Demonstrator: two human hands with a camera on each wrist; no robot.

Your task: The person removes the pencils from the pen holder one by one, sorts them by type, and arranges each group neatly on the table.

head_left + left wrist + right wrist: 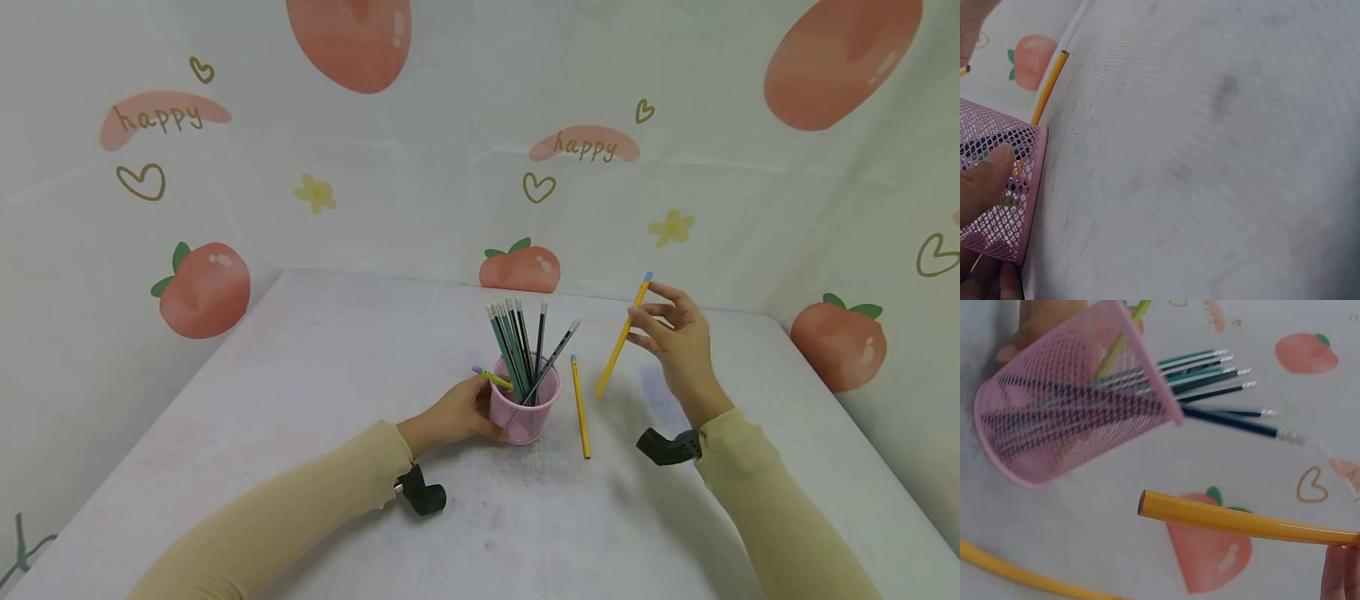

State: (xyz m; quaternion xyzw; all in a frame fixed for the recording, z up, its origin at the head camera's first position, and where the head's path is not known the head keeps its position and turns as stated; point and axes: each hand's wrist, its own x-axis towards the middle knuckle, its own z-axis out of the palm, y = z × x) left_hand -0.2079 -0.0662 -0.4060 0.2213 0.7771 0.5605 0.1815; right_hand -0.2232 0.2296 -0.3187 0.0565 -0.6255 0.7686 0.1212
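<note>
Near the middle of the pale table (360,350), in the head view, you have the pink mesh cup (528,427) standing upright, your left hand (453,412) wrapped against its side. A bunch of green and dark pencils (517,354) leans inside it, pale eraser ends up, and a yellow-green pencil (495,379) pokes out low over the rim on your left hand's side. Your right hand (678,346) is raised well apart from the left, thumb and fingers pinching a slanted yellow pencil (617,354) with its blue end up. Between that one and the cup, a second yellow pencil (581,410) lies on the table, just beside the cup. Behind your work hangs a white backdrop (420,183) printed with peaches, flowers, hearts and the word "happy".

In the left wrist view, turned sideways, your thumb presses the mesh while fingers show at the opposite side of the cup; the lying pencil reaches out from behind it. Part of your right hand shows at the top left corner.

In the right wrist view, you see the pencils through the mesh, and the raised pencil's flat, unsharpened end well apart from the cup. Only fingertips of your right hand appear, touching that pencil at the right edge.
</note>
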